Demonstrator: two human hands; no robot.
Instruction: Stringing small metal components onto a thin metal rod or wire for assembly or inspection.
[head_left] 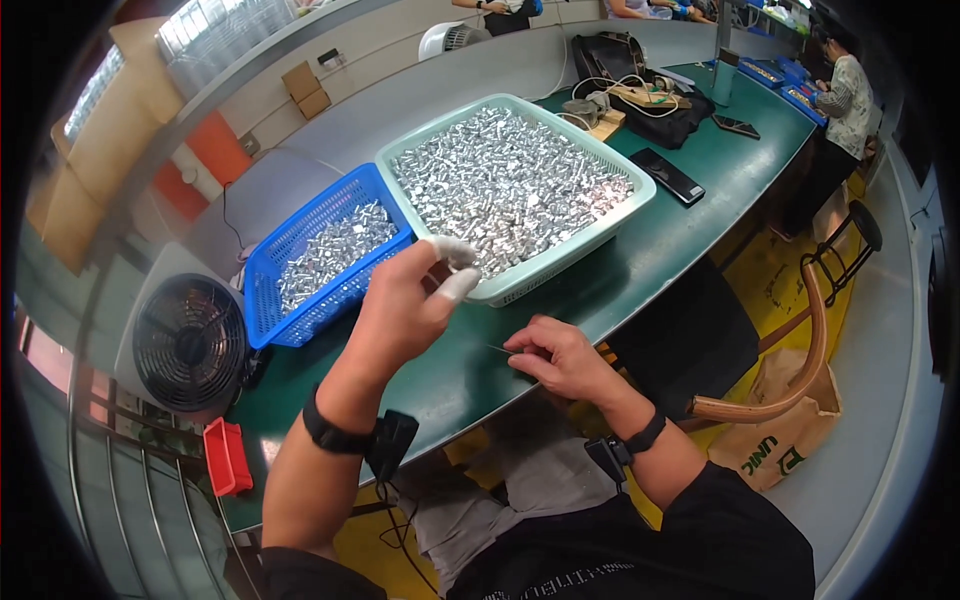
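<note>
Fan [190, 342], black and round, stands left of a blue basket [318, 319] holding small silver parts [335, 250]. The left hand [402, 300], thumb and forefinger white-capped and curved with their tips apart, is raised at the near left side of a pale green basket [560, 267] heaped with similar parts [510, 180]. Rightward and nearer, the right hand [562, 357] pinches a thin rod [499, 349] between thumb and forefinger over the green table [440, 385]; a dark phone [668, 176] lies farther right.
</note>
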